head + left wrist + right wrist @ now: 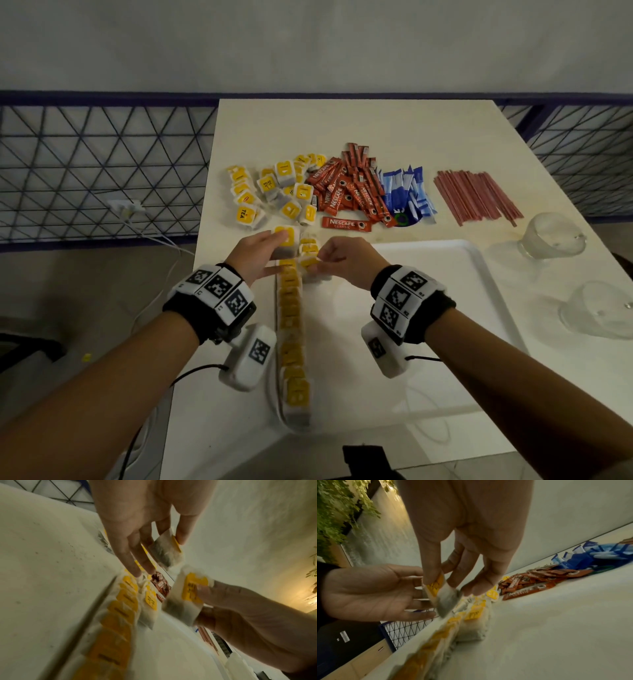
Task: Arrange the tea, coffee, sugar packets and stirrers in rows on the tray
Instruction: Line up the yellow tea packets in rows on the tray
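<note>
My left hand [274, 247] pinches a yellow-tagged tea bag [285, 241] between thumb and fingers, above the far left corner of the white tray [428, 308]. Beside it, my right hand [317, 264] pinches a second tea bag [309, 263]. In the left wrist view the left hand's tea bag [165, 550] hangs over the row, and the right hand's tea bag [187, 596] is close by. A row of tea bags [292, 329] runs along the tray's left edge, with a short second row [308, 247] beside its far end. Behind the tray lie loose tea bags [274, 192], red coffee sticks [349, 192], blue sugar packets [407, 195] and reddish stirrers [476, 195].
Two clear glasses [551, 236] [599, 308] stand on the white table [342, 126] right of the tray. A blue mesh fence [102, 164] and a white cable [154, 233] are off the table's left edge. A grey wall lies behind.
</note>
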A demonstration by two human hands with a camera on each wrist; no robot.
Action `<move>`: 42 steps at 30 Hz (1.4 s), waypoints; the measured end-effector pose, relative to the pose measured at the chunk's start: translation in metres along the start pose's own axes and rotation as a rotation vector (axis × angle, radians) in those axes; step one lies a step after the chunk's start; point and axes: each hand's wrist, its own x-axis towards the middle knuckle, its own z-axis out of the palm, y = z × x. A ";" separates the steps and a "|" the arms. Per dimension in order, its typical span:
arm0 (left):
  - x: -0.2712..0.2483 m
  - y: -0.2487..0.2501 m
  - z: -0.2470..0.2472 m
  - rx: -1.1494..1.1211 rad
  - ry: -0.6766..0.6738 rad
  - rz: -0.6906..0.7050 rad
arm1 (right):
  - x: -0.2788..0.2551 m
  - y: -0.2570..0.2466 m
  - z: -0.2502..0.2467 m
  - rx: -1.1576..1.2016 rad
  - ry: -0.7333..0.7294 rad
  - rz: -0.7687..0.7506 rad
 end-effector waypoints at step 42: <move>0.005 -0.027 -0.013 0.178 0.066 -0.001 | 0.039 0.022 0.004 -0.194 -0.152 0.283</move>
